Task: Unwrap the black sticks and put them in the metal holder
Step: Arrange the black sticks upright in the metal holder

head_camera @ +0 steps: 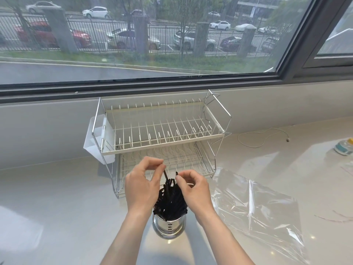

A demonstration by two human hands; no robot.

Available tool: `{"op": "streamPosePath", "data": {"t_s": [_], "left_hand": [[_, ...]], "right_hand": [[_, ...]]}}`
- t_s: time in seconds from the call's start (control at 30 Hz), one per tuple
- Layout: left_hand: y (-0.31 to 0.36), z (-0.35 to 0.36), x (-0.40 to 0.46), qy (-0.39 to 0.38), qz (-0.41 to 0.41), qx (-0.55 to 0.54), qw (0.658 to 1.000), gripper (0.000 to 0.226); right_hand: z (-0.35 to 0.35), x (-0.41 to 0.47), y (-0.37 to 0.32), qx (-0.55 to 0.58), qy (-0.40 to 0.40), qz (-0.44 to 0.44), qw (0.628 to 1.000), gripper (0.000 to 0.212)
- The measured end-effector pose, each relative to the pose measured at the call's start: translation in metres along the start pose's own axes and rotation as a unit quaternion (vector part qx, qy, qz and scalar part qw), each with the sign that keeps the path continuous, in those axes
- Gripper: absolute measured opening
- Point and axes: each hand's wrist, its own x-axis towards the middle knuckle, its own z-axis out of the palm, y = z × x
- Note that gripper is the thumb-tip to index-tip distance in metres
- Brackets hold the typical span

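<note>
1. Sticks (171, 199) stand in a dark bunch inside the holder (169, 227), a shiny metal cup with holes in its wall, which stands on the counter (66, 217) nearest to the person. Their tops spread out above the rim, so the cup looks quite full.
2. Both hands are over the bunch. The left hand (142, 185) pinches one stick between thumb and fingertips near its top end; this stick rises higher than the others and leans a little to the left. I judge it is being guided down into the bunch, or straightened.
3. The right hand (193, 190) has its fingers curled close at the tops of the sticks. It seems to touch or pinch one tip, but I cannot tell if it really grips anything; perhaps it only steadies the bunch so the sticks do not fan out.
4. To the right, the wrapper (257, 211), a clear plastic sheet, lies open and flat on the counter. No sticks show in it, so the unwrapping looks done and the task is near its end.
5. Just behind the hands stands a rack (162, 131) with two levels and a white plastic box on its left side.
6. Farther right lies a thin white cable (263, 138).
7. Behind all is the window (172, 79), with a street and parked cars outside.
</note>
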Motion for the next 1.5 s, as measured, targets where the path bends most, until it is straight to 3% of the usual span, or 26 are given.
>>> {"op": "streamPosePath", "data": {"t_s": [0.17, 0.27, 0.4, 0.57, 0.8, 0.97, 1.17, 1.33, 1.5], "left_hand": [[0.022, -0.029, 0.03, 0.1, 0.014, -0.111, 0.989, 0.014], [0.023, -0.04, 0.038, 0.119, -0.006, -0.126, 0.985, 0.017], [0.013, -0.041, 0.025, 0.081, -0.008, -0.07, 0.994, 0.017], [-0.003, -0.028, 0.005, 0.012, 0.019, 0.021, 1.0, 0.015], [-0.029, -0.008, -0.024, -0.134, 0.026, 0.179, 0.974, 0.017], [-0.026, -0.002, -0.022, -0.11, 0.029, 0.156, 0.981, 0.023], [-0.011, 0.018, -0.013, -0.215, 0.057, 0.169, 0.96, 0.031], [-0.009, 0.026, -0.015, -0.182, 0.032, 0.153, 0.971, 0.025], [-0.005, 0.026, -0.014, -0.164, 0.033, 0.125, 0.978, 0.035]], "right_hand": [[-0.006, -0.001, -0.003, -0.016, -0.035, 0.017, 0.999, 0.01], [-0.009, 0.0, -0.006, -0.046, -0.048, 0.009, 0.998, 0.013], [-0.009, 0.001, -0.007, -0.049, -0.035, 0.012, 0.998, 0.014], [-0.014, -0.002, -0.005, 0.043, -0.017, 0.05, 0.998, 0.026], [-0.021, -0.004, -0.005, 0.109, 0.003, 0.064, 0.992, 0.03], [-0.022, -0.003, -0.012, 0.128, 0.042, 0.056, 0.989, 0.033], [-0.021, -0.001, -0.02, 0.148, 0.036, 0.052, 0.987, 0.031], [-0.023, 0.0, -0.02, 0.179, 0.029, 0.051, 0.982, 0.033], [-0.026, 0.003, -0.024, 0.229, 0.002, 0.047, 0.972, 0.029]]}}
